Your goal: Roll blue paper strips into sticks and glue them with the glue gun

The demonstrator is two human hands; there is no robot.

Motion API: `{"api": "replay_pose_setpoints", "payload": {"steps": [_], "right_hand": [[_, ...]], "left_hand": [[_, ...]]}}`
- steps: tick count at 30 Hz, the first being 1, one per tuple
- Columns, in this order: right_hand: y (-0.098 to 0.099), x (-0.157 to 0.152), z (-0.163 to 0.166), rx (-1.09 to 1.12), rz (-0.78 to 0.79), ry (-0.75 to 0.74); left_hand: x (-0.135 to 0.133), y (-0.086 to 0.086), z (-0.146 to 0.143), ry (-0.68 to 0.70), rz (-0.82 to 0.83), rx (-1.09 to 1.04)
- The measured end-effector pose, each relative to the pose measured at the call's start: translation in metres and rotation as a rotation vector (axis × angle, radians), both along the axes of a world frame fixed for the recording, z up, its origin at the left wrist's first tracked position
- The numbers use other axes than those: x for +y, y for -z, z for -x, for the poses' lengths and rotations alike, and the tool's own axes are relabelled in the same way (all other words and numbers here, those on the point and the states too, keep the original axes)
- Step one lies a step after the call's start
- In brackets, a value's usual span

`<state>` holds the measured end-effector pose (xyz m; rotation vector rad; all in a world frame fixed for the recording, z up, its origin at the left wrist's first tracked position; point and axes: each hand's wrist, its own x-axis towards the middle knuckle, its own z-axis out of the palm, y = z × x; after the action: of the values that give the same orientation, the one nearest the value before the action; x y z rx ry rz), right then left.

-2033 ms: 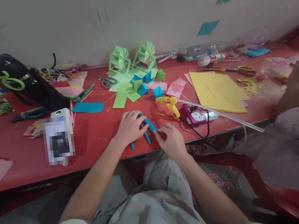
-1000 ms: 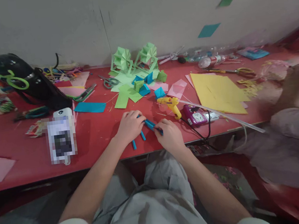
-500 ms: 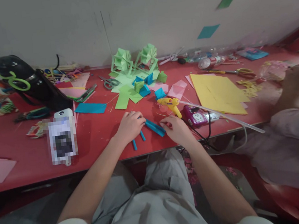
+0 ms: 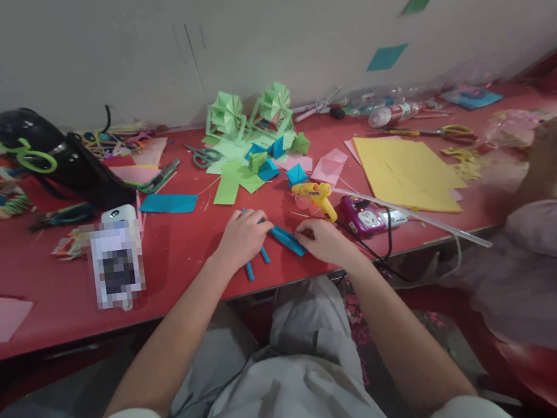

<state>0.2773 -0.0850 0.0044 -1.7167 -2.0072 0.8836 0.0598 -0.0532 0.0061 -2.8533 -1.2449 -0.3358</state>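
My left hand [image 4: 242, 238] rests on the red table [image 4: 177, 247] near its front edge, fingers curled over several blue rolled paper sticks [image 4: 263, 253]. A flat blue paper strip [image 4: 288, 241] lies between my two hands. My right hand [image 4: 323, 240] sits just right of that strip with its fingers curled and the fingertips at the strip's right end. A yellow glue gun [image 4: 318, 196] lies just beyond my right hand, with a clear glue stick [image 4: 410, 214] reaching out to the right.
Green folded paper shapes [image 4: 249, 125] and blue and pink pieces lie behind the hands. A yellow sheet [image 4: 405, 171], a purple power strip [image 4: 364, 216], scissors [image 4: 202, 154], a black bag [image 4: 56, 157] and a white device [image 4: 115, 254] surround them. Another person's hand [image 4: 556, 150] is at right.
My right hand has let go of the blue strip's near end and shifted right, fingertips now at its right end. The strip lies flatter on the table. My left hand stayed in place.
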Motion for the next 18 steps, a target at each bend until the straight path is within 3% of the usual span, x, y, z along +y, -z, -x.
{"api": "replay_pose_setpoints", "payload": {"steps": [10,18], "right_hand": [[-0.006,-0.009,0.011,-0.192,-0.082,0.084],[0.011,-0.015,0.011,-0.04,-0.139,0.091]], "left_hand": [[0.0,0.004,0.002,0.052,-0.046,-0.009],[0.003,0.001,0.001,0.036,-0.007,-0.046]]}}
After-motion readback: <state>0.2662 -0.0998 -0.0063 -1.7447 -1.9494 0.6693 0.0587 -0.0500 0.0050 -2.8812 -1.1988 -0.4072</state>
